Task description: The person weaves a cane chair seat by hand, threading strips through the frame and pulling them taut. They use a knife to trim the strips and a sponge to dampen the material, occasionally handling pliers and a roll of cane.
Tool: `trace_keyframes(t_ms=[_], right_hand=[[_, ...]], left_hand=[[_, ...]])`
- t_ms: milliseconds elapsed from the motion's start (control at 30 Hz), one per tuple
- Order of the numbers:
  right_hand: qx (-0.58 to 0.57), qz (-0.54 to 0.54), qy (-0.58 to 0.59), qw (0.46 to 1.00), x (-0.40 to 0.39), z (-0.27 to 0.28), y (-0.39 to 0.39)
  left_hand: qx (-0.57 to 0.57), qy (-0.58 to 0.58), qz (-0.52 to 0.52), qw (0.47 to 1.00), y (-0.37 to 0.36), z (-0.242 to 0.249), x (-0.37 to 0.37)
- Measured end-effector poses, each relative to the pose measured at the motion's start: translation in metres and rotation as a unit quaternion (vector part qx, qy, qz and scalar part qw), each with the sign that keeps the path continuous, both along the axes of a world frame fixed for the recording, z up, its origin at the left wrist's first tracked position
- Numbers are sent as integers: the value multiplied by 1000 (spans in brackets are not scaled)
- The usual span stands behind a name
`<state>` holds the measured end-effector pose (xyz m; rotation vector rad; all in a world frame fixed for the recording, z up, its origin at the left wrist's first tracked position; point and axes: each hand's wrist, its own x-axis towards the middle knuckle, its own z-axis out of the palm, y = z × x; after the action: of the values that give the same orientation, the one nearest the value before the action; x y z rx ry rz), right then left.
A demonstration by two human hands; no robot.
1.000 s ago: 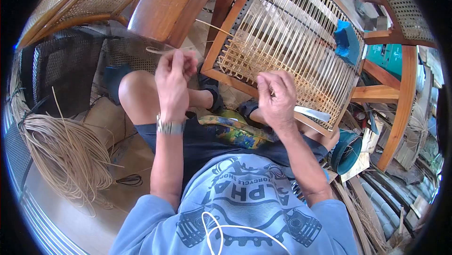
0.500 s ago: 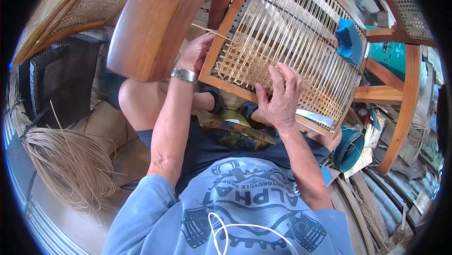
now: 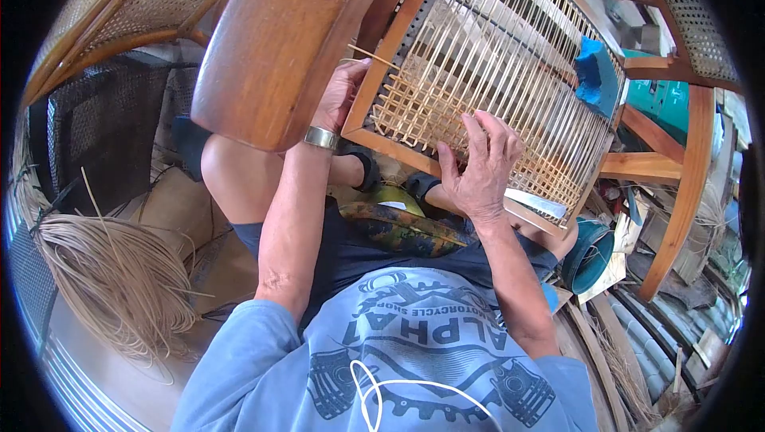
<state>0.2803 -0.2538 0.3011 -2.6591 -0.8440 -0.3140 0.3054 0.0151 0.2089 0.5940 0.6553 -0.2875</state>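
Observation:
A wooden chair seat frame (image 3: 362, 105) lies tilted across my lap, strung with cane strands and woven into a grid along its near side. My left hand (image 3: 341, 96) is at the frame's left rail, fingers curled and partly hidden by the armrest (image 3: 275, 49). A loose cane strand (image 3: 374, 56) crosses that rail at its fingertips; the exact grip is hard to see. My right hand (image 3: 484, 165) lies over the near rail, thumb and fingers apart, fingertips touching the woven cane (image 3: 426, 113). Blue foam-like material (image 3: 596, 77) sits on the far right of the strands.
A large bundle of cane (image 3: 111, 272) hangs at the left, near a dark mesh panel (image 3: 103, 129). Cane-backed chairs stand at both upper sides. To the right are a teal bucket (image 3: 586, 257), a wooden chair leg (image 3: 681, 209) and scattered wood scraps.
The loose strand's free end has drawn closer to the left rail, and my left hand has shifted slightly up along it. My right hand stays at nearly the same place on the weave.

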Motion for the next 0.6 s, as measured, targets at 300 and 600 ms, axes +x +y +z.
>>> trace_keyframes(t_ms=[300,600], right_hand=[[4,-5,9,1000,-1,-1,0],[10,-1,5,1000,0,-1,1]], left_hand=[[-51,45,-21,997,11,-20,1],[-217,-39,-66,973,12,-47,-1]])
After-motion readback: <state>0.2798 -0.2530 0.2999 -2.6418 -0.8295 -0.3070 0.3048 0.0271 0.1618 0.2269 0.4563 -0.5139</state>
